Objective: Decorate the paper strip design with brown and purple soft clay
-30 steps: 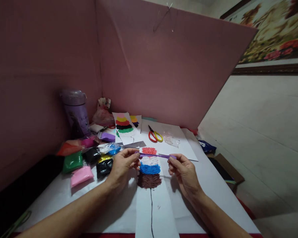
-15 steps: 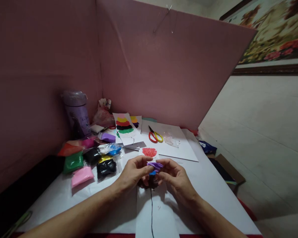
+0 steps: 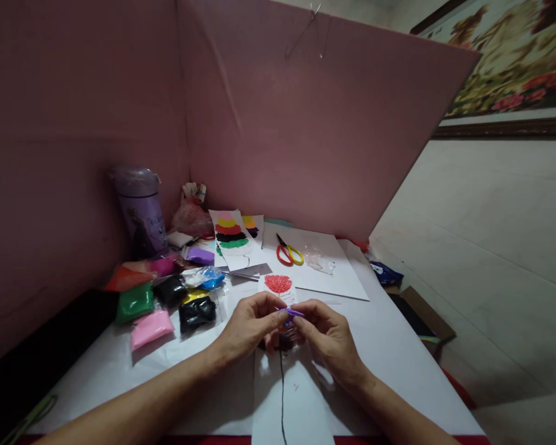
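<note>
My left hand (image 3: 252, 324) and my right hand (image 3: 327, 337) meet over a white paper strip (image 3: 290, 395), pinching a small piece of purple clay (image 3: 291, 313) between their fingertips. The strip carries a black drawn line and bands of coloured clay; only the red band (image 3: 278, 283) shows above my fingers, the rest is hidden by my hands. Both hands hover just above the strip near the table's middle.
Bags of coloured clay (image 3: 167, 293) lie at the left, a purple bottle (image 3: 141, 210) behind them. Another clay-striped paper (image 3: 231, 238), red-and-yellow scissors (image 3: 288, 253) and white sheets (image 3: 324, 272) lie farther back. A pink partition (image 3: 282, 123) walls the table; its right edge drops to the floor.
A second ago the purple clay was stretched into a long strand between my spread hands. My hands have come together and the clay is folded into a small piece.
</note>
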A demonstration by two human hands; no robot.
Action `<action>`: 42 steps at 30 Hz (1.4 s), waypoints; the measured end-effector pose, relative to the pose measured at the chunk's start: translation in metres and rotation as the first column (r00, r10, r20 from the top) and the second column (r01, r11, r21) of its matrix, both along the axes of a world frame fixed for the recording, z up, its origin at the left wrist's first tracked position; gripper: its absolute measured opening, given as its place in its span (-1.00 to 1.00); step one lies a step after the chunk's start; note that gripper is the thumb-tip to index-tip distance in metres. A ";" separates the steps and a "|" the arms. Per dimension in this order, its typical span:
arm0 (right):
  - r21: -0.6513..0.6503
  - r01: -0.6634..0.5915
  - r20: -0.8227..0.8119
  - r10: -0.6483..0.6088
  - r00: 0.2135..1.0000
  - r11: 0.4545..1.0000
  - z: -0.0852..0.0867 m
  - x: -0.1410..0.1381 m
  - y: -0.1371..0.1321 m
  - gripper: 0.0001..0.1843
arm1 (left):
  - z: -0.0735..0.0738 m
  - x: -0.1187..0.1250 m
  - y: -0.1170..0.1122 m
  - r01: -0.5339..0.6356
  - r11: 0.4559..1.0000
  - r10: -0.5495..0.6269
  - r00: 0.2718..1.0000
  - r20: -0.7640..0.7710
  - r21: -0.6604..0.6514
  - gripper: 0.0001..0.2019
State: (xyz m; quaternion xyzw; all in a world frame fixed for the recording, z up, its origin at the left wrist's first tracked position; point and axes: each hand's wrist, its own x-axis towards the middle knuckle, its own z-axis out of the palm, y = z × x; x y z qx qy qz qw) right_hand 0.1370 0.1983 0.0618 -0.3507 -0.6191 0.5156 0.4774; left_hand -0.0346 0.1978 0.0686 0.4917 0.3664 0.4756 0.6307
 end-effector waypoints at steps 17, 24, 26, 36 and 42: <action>-0.212 0.285 -0.225 -0.330 0.917 0.935 0.005 0.008 0.017 -0.78 | 0.009 -0.007 0.005 -0.412 0.898 0.429 0.899 0.092 -0.154 -0.78; -0.222 0.275 -0.223 -0.323 0.920 0.935 0.008 0.012 0.020 -0.71 | 0.009 -0.016 0.006 -0.310 0.941 0.329 0.932 0.151 -0.136 -0.71; -0.210 0.217 -0.211 -0.261 0.942 0.953 0.009 0.009 0.016 -0.73 | 0.009 -0.012 0.003 -0.250 0.960 0.267 0.951 0.153 -0.126 -0.69; -0.207 -0.029 -0.223 -0.019 0.975 0.978 0.018 0.001 -0.001 -0.73 | -0.001 -0.006 -0.001 -0.003 0.986 0.037 0.978 0.205 -0.167 -0.48; -0.118 -0.127 -0.134 0.111 0.985 0.985 0.008 0.000 0.000 -0.66 | -0.002 -0.004 0.000 0.006 0.995 0.005 0.993 0.116 -0.097 -0.60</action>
